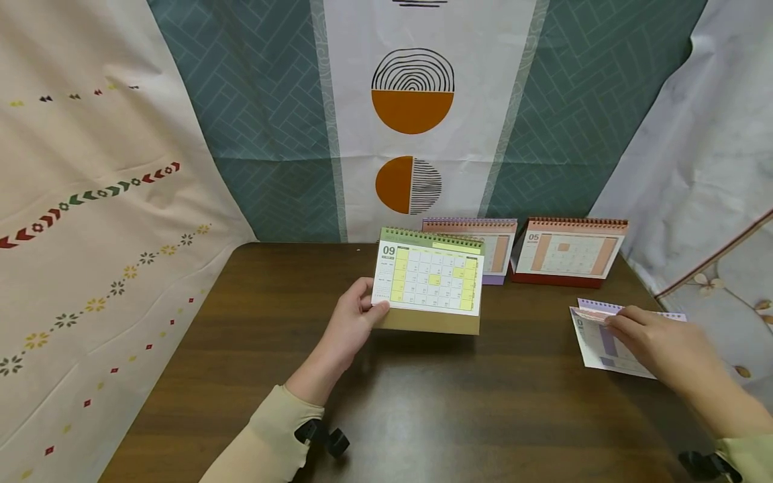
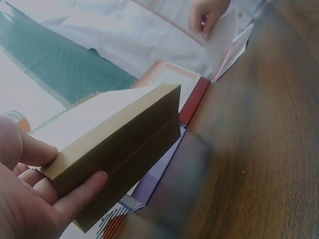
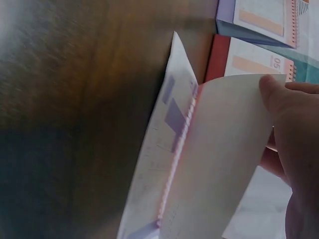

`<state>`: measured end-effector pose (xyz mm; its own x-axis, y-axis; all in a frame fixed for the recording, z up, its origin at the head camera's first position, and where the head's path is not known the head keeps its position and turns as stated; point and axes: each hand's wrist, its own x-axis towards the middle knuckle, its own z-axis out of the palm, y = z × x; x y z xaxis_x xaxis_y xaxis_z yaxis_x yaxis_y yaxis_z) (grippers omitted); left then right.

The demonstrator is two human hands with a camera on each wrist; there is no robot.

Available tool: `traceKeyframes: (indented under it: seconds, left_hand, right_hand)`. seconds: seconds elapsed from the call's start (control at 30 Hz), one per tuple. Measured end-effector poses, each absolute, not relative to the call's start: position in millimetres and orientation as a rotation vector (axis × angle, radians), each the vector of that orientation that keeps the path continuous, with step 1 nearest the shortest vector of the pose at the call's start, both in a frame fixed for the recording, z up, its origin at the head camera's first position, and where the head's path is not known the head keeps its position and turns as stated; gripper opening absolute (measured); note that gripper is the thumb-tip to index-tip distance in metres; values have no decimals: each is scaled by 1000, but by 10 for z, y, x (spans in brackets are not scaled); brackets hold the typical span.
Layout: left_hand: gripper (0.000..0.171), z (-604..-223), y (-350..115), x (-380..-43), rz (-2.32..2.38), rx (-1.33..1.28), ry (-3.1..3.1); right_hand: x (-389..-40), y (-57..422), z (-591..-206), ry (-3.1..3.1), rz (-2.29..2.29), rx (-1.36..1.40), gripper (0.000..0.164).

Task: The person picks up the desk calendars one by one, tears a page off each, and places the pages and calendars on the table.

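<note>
In the head view, my left hand [image 1: 347, 320] grips the lower left corner of a green desk calendar [image 1: 433, 276] showing page 09, raised above the table. The left wrist view shows the thumb on one side of its gold cardboard base [image 2: 124, 134] and fingers on the other. Over at the right, my right hand [image 1: 673, 345] is at a purple-printed desk calendar [image 1: 606, 343]. From the right wrist view, thumb and fingers pinch the edge of one white page [image 3: 219, 134], bent away from the calendar's spiral binding [image 3: 179, 149]. Much of this calendar is hidden by the hand.
A red-based desk calendar [image 1: 570, 251] showing 05 stands at the table's back right. Beside it, a purple-based desk calendar [image 1: 500, 249] is partly covered by the green one. Patterned cloths [image 1: 266, 134] hang behind and at both sides of the brown wooden table [image 1: 253, 302].
</note>
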<state>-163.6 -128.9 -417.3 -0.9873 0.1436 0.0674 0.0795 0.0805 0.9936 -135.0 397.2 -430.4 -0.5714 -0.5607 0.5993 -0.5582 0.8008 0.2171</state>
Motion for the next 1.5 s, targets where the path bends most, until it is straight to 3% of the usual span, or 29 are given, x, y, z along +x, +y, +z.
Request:
traceKeyframes:
  seconds: [0.2,0.37,0.63,1.1,1.5]
  left_hand:
    - [29,-4172,-1296,-1636,2090,221,2269]
    - [30,-4174,-1300,-1635,2088,215,2274]
    - [30,-4177,-1306,-1633,2092,208,2272]
    - [28,-4157,-1305,-1642,2099,197,2267]
    - [28,-4153,-1320,-1655,2096,198,2292]
  right_hand:
    - [-1311,3991,-4481,-2398,70,868,75]
    - [-1279,4044,-4629,-2451,152,935,67]
    - [-1210,4052,-4722,-2536,172,891,20]
    - [-1200,3945,-4734,-2637,111,720,25]
    - [-1428,3376,-4666,-2595,133,587,40]
